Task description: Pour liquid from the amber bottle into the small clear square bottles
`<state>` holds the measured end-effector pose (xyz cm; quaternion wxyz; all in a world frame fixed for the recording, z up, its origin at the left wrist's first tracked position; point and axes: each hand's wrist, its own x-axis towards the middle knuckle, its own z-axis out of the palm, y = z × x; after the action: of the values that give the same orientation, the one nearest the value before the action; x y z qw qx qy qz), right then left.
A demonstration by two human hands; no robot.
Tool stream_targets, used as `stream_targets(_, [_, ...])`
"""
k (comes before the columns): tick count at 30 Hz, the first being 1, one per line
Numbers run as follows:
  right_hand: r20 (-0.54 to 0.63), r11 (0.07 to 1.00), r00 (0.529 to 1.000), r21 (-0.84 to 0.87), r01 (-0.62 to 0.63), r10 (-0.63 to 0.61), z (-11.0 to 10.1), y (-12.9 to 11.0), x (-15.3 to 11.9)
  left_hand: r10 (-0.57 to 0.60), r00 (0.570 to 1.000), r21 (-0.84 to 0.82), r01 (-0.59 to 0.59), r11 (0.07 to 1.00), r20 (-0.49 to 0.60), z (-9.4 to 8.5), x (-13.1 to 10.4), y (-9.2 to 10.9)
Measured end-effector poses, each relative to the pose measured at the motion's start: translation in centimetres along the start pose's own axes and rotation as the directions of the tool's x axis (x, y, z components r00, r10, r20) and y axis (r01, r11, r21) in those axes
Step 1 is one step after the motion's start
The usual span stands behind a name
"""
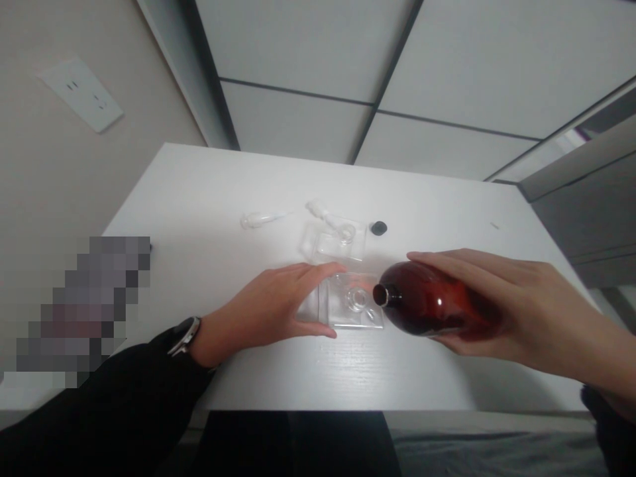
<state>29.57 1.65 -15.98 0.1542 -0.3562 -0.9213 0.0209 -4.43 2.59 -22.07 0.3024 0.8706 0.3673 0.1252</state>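
Observation:
My right hand is wrapped round a brown-red bottle, tipped so its uncapped mouth points left. That mouth is close to the right edge of a clear plastic container, which has a round opening on top. My left hand spans the container's left part, thumb at the near side and fingers at the far side. Just behind is a second clear container with a similar round opening and a whitish end piece. A small black cap lies to its right. I cannot make out any liquid leaving the bottle.
A clear dropper-like piece lies at the back left of the white table. A small pale scrap is at the back right. On the left is a blurred-out item. Cabinet panels stand behind the table.

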Motion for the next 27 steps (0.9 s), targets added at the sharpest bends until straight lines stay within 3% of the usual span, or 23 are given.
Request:
stream_targets(11, [0.035, 0.999, 0.999, -0.041, 0.029, -0.027, -0.9, 0.1, 0.5, 0.025, 1.000, -0.003, -0.025, 1.000, -0.007, 0.2, 0.1, 0.0])
stream_targets(17, [0.208, 0.990, 0.975, -0.132, -0.045, 0.073, -2.0, -1.0, 0.9, 0.067, 0.997, -0.002, -0.067, 0.998, -0.047, 0.2, 0.1, -0.1])
stream_targets(27, [0.197, 0.989, 0.977, -0.141, -0.054, 0.081, -2.6, -1.0, 0.7, 0.054, 0.998, 0.005, -0.054, 0.999, -0.026, 0.1, 0.0, -0.2])
